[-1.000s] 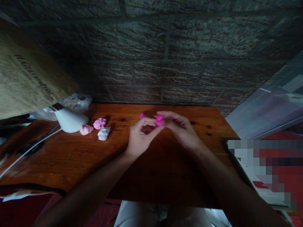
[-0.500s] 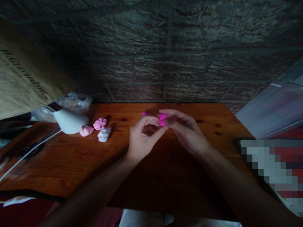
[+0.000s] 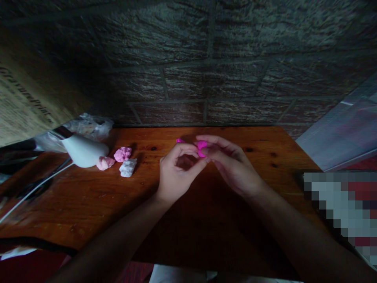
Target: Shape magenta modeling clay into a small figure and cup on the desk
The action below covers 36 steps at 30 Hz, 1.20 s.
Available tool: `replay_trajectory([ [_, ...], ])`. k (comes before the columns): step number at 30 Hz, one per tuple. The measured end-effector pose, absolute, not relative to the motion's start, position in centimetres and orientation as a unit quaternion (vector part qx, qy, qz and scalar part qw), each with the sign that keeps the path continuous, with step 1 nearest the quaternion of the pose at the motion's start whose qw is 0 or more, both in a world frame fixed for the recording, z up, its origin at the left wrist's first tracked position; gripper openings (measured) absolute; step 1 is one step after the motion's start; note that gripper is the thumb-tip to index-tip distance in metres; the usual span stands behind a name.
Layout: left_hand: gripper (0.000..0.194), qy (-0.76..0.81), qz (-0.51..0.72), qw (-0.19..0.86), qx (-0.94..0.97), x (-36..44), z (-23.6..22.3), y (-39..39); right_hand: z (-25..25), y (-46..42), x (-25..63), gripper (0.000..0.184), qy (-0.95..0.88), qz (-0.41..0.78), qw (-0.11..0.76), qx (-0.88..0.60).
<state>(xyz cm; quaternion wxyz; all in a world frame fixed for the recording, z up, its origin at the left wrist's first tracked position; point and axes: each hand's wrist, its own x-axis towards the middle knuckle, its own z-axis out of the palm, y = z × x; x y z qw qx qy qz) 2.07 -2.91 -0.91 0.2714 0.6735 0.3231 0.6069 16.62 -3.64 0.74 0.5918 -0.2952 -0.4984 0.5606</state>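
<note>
Left fingers (image 3: 196, 169), right fingers (image 3: 219, 156) pinching magenta lump (image 3: 202, 145), plastic bag (image 3: 91, 126)

One camera sits on the person's head, high above the near side of the table (image 3: 88, 204). It looks ahead and down, over the table to the wall (image 3: 182, 43) behind it. It is near enough to see the left hand (image 3: 176, 169) and the right hand (image 3: 234, 167) above the table's middle. A bit of lap (image 3: 176, 274) peeks out below the table's near edge.
</note>
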Motion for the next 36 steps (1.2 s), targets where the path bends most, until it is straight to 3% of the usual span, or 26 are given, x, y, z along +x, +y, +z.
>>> replay_trajectory([
  [16, 0.021, 0.335, 0.612, 0.273, 0.663, 2.2, -1.0, -2.9, 0.7, -3.6, 16.5, 0.018, -0.488, 0.568, 0.587, -0.309],
  [25, 0.028, 0.280, 0.567, 0.427, 0.646, 2.0, -1.2, -2.8, 0.8, -3.3, 17.5, 0.020, -0.509, 0.548, 0.583, -0.317],
  [36, 0.027, 0.265, 0.571, 0.407, 0.661, 1.6, -1.5, -2.3, 1.3, -3.5, 18.2, 0.027, -0.529, 0.545, 0.562, -0.326],
])
